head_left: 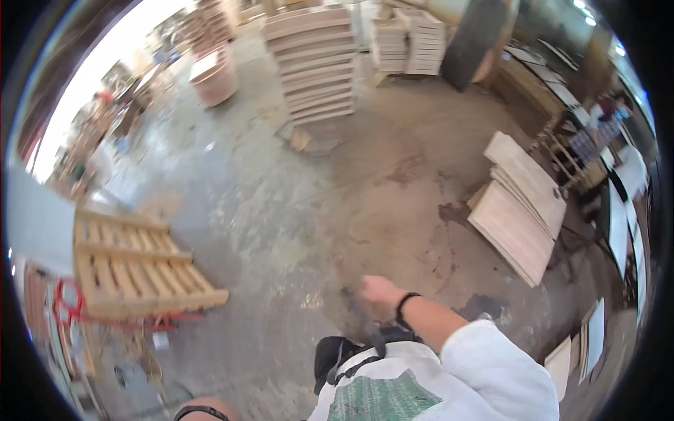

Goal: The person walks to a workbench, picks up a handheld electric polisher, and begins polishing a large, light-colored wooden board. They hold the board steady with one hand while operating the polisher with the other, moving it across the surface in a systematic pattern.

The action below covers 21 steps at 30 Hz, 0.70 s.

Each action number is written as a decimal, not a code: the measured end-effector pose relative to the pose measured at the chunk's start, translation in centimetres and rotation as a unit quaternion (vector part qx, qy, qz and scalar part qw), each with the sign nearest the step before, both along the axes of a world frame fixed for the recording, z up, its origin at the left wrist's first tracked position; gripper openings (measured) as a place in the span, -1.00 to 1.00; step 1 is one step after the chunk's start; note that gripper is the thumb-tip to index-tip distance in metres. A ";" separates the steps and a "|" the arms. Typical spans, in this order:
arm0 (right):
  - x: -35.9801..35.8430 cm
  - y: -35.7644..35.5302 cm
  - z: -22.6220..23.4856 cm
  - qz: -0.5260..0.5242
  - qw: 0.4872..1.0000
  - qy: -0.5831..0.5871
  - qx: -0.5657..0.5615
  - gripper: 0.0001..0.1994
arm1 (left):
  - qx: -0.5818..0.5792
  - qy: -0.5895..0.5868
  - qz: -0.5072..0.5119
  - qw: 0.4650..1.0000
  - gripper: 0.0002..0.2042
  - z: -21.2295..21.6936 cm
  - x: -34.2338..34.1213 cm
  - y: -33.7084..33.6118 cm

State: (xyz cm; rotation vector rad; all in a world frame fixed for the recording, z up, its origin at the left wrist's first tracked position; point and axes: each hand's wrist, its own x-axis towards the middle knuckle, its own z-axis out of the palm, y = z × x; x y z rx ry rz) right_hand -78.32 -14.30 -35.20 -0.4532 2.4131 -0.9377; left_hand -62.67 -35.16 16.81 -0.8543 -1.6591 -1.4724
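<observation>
My right hand (pixel 379 289) is raised in front of my body over the concrete floor (pixel 281 203), with a black band on its wrist. Its fingers look curled, but the hand is blurred and I cannot make out whether it holds anything. A dark strap (pixel 378 340) hangs just below it against my white top. Of my left arm only a wrist with a black band (pixel 201 412) shows at the bottom edge; the hand itself is out of view.
A wooden pallet (pixel 133 266) rests on a red pallet jack (pixel 67 302) at the left. A tall stack of boards (pixel 312 63) stands ahead, with white stacks (pixel 407 42) behind it. Flat panels (pixel 523 203) lie piled at the right. A round tub (pixel 214 74) stands at the far left.
</observation>
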 end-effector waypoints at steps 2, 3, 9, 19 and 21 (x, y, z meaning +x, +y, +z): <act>-7.6 -4.3 2.4 0.001 1.000 -0.027 -0.016 -0.62 | -0.070 -0.188 0.104 0.974 -0.79 -4.2 -4.9 -6.7; -10.6 -5.7 0.9 -0.005 0.999 0.020 -0.032 -0.64 | -0.120 -0.257 0.114 0.952 -0.80 -6.6 -9.2 -9.1; -22.1 -15.8 -4.9 -0.092 0.996 -0.004 0.009 -0.66 | -0.215 -0.512 -0.011 0.832 -0.91 -33.5 -31.5 -26.1; -11.6 -19.3 -25.3 -0.252 0.876 -0.223 0.346 -0.75 | -0.491 -0.632 0.032 0.599 -0.66 -49.8 -54.6 -57.4; -15.8 -27.2 -25.6 -0.358 0.813 -0.285 0.361 -0.75 | -0.456 -0.638 0.066 0.617 -0.64 -49.9 -60.6 -62.1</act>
